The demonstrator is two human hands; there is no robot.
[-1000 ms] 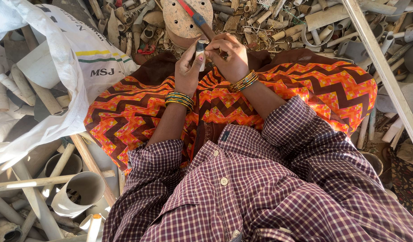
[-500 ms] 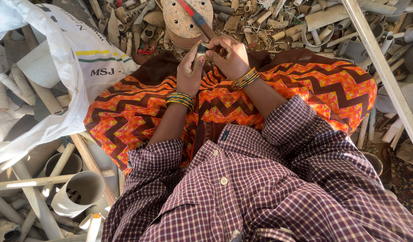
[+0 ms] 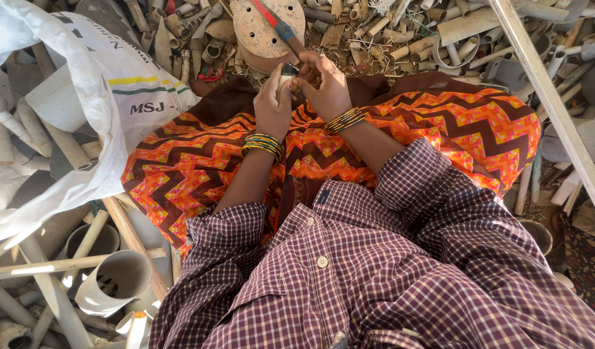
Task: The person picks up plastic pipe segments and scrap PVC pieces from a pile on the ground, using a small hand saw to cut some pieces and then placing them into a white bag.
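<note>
My left hand [image 3: 273, 103] grips a small pale pipe piece [image 3: 286, 76] with a dark end, held upright over my lap. My right hand [image 3: 328, 87] is closed on the handle of a tool [image 3: 279, 27] with a red and blue shaft that slants up to the left, its handle end meeting the pipe piece. Both wrists wear stacked bangles. Just beyond the hands lies a round wooden disc [image 3: 253, 32] with holes. My lap is covered with orange zigzag cloth [image 3: 200, 161].
A heap of cut pipe scraps [image 3: 388, 32] fills the ground ahead. A white sack [image 3: 97, 116] with pipes lies at left. Wide pale pipe sections [image 3: 113, 281] and long tubes lie at lower left. A long white bar [image 3: 549, 97] slants at right.
The hands stay together at the pipe piece, with only small shifts of the fingers and the tool.
</note>
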